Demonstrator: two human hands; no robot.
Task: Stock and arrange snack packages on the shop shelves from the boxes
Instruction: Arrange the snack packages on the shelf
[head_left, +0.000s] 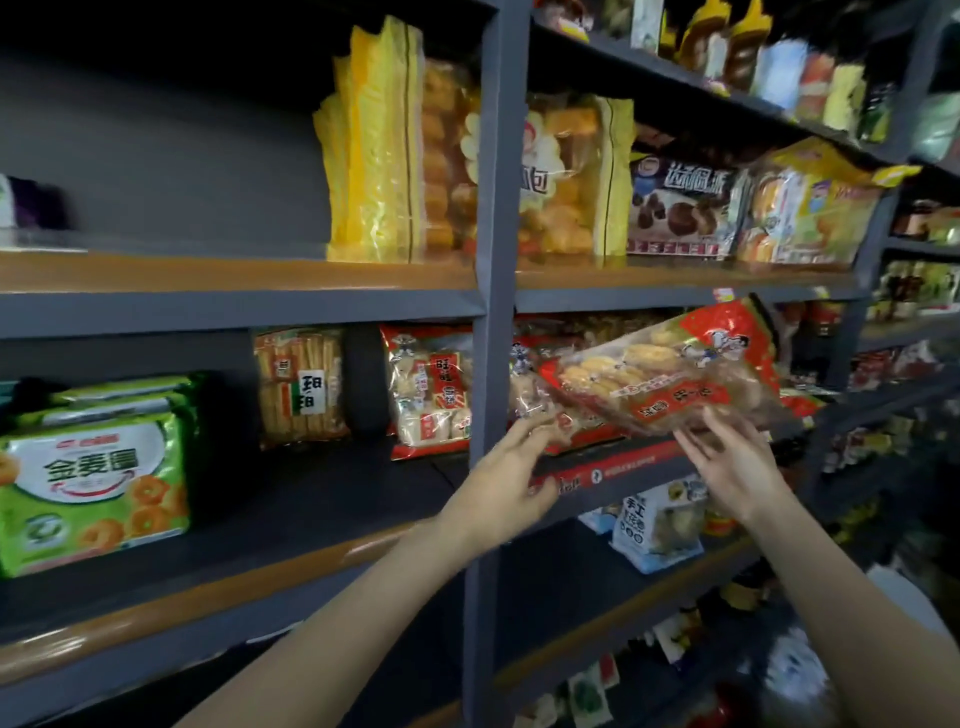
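Note:
A red and clear pack of rice crackers (665, 374) hangs tilted in front of the middle shelf, in the bay right of the grey upright post (491, 312). My left hand (511, 467) reaches up with straight fingers that touch the pack's lower left corner. My right hand (737, 462) is under the pack's lower edge with its fingers spread and straight against it. Just below the pack, a red carton (623, 465) with white print stands at the shelf's front. Behind it, more packs are partly hidden.
Left of the post stand a similar red cracker pack (431, 389), an orange stick-biscuit pack (298, 384) and green biscuit packs (93, 478). Yellow bags (374, 145) and other snacks fill the shelf above. A white and blue bag (654, 525) sits one shelf lower.

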